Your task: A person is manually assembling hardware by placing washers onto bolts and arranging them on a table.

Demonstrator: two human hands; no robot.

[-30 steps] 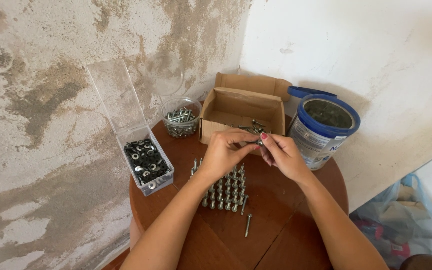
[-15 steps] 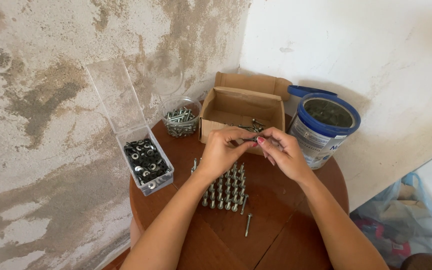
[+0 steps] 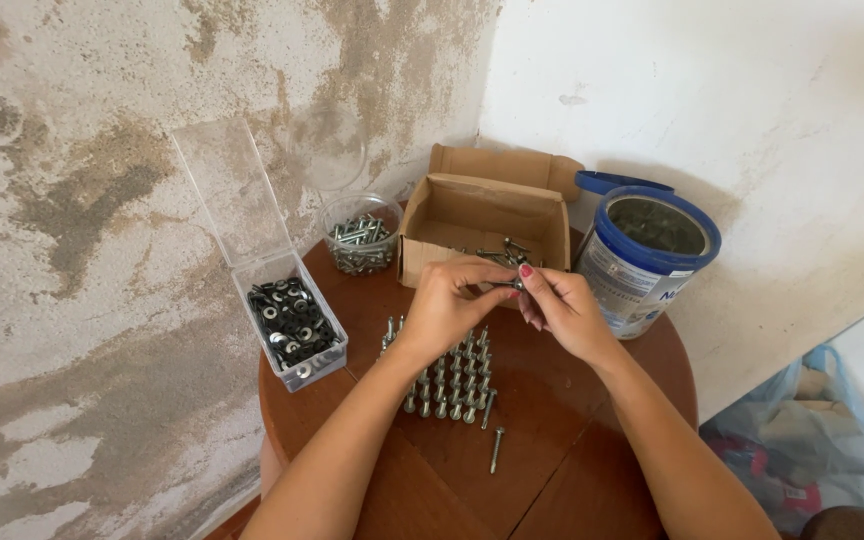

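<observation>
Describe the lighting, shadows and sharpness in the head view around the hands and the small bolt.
Head view: soft, even daylight, no harsh glare; the left hand and right hand cast faint shadows on the brown table; the bolt pinched between them is small and slightly soft; the standing bolts read sharp; the clear lid looks hazy; edges bow slightly.

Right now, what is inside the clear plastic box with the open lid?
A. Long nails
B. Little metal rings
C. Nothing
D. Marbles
B: the clear plastic box, at the left edge of the round table, is filled with small flat metal rings, each with a hole in the middle.
</observation>
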